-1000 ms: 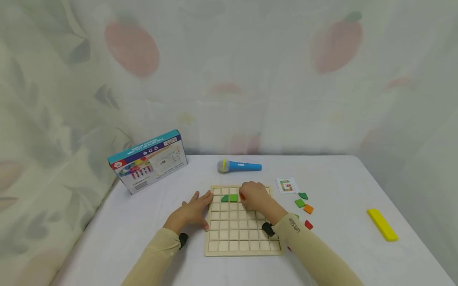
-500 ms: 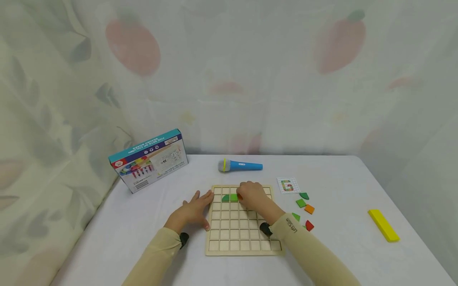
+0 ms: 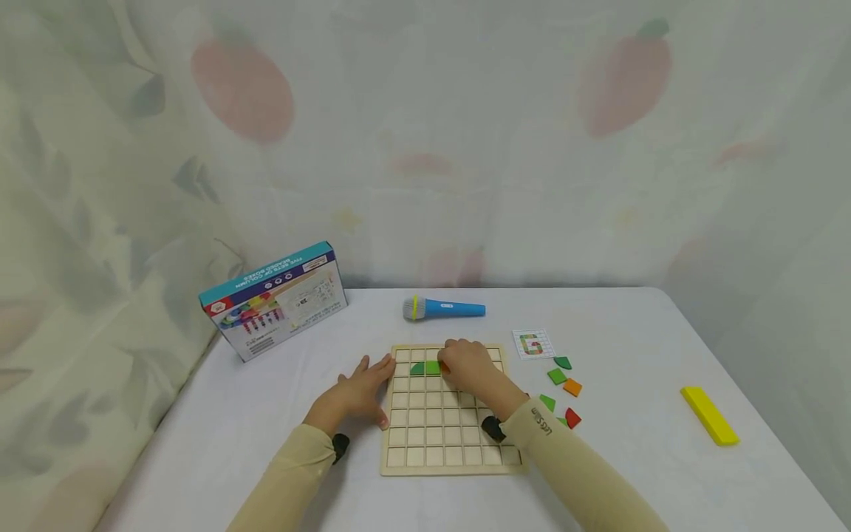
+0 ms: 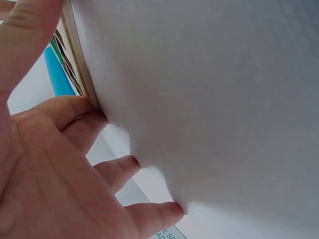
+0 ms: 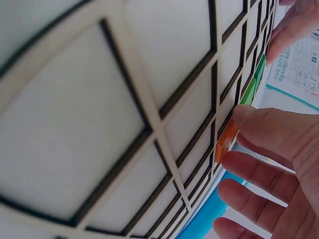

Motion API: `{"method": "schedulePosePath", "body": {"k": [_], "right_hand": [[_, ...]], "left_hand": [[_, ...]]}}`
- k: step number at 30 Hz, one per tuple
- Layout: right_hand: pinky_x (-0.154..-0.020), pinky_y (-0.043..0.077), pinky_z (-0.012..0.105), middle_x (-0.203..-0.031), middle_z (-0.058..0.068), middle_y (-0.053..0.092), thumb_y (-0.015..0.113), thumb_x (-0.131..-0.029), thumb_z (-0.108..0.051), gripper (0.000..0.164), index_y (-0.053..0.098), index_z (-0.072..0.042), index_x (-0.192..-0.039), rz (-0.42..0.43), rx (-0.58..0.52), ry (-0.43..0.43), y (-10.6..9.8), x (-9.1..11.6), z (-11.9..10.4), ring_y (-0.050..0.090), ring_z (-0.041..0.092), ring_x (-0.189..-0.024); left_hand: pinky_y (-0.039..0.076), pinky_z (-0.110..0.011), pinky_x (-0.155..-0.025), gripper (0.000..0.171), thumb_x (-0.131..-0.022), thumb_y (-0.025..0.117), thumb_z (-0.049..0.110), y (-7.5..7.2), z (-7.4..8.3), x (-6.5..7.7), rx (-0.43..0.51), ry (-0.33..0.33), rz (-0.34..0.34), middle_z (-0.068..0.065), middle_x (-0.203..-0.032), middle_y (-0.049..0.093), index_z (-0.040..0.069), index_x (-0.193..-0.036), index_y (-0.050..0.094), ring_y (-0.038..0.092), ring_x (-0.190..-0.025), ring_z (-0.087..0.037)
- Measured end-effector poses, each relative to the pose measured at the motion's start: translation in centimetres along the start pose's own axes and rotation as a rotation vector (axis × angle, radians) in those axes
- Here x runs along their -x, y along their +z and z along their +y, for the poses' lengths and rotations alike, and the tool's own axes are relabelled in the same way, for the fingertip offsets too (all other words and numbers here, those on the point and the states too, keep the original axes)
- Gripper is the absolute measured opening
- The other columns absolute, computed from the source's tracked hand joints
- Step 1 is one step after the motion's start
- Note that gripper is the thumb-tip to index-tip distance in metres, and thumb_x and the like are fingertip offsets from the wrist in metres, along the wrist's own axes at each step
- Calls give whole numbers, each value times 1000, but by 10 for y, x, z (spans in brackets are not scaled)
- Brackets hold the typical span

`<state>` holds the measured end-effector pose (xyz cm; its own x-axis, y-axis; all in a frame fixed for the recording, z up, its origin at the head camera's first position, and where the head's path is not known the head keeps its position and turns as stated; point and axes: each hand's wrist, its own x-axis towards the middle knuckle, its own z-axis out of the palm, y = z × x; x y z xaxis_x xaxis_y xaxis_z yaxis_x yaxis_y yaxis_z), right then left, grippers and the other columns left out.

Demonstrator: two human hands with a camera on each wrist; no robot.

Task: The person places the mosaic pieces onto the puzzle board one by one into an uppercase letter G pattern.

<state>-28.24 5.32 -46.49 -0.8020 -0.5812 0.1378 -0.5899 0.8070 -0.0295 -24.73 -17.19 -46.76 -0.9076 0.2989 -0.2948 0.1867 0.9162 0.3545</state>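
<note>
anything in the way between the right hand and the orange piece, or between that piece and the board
Nothing visible: the right hand pinches the orange piece at the grid board, beside the light green square. Whether it sits fully in its cell, I cannot tell.

The table has a pale surface, its far right corner rounded. At far left a box stands upright on a long edge, set at an angle. A blue microphone lies on its side near the far edge, grey head to the left. In front of it a gridded board lies flat. Beyond the board's right side lies a card marked with a G. Just beside the card is a dark green tile; nearer lie a green square, an orange tile, a light green tile and a red tile. A yellow bar lies well apart at right, placed obliquely.
</note>
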Motion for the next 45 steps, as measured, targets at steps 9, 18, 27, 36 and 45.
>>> {"method": "schedulePosePath", "body": {"k": [9,18,27,36,45], "right_hand": [[-55,48,28,-90,0,60,72,-79,-24,27,69,-15,-105,17,-12,-5,-8,11,13,58,17,-75],[-53,50,30,-93,5,63,73,-78,-20,27,69,-11,-103,79,-57,147,-13,48,70,60,21,-77],[-65,53,39,-94,10,63,71,-79,-13,27,68,-4,-104,-12,-72,377,-13,95,132,60,24,-81],[-68,52,39,-96,12,62,70,-80,-13,27,67,-3,-105,-164,-120,508,-15,109,149,52,21,-73],[-69,52,37,-91,8,63,71,-78,-9,21,68,-5,-99,-161,-104,440,-9,106,151,52,20,-72]], "left_hand": [[10,-76,-94,114,-52,87,27,0,0,0,18,-13,-10,-4,-154,16,13,-147,26,5,-138,-41],[10,-77,-93,114,-51,86,28,0,0,-2,3,-5,-4,-5,-154,17,13,-146,26,6,-138,-42],[10,-78,-91,114,-51,87,27,2,-2,-3,3,6,2,-5,-154,17,13,-146,26,5,-138,-42],[9,-77,-92,112,-52,86,27,2,-4,-3,6,16,0,-5,-154,16,13,-146,27,4,-138,-42],[10,-77,-92,113,-51,86,29,5,-6,-5,6,24,3,-4,-154,17,13,-146,28,5,-138,-42]]}}
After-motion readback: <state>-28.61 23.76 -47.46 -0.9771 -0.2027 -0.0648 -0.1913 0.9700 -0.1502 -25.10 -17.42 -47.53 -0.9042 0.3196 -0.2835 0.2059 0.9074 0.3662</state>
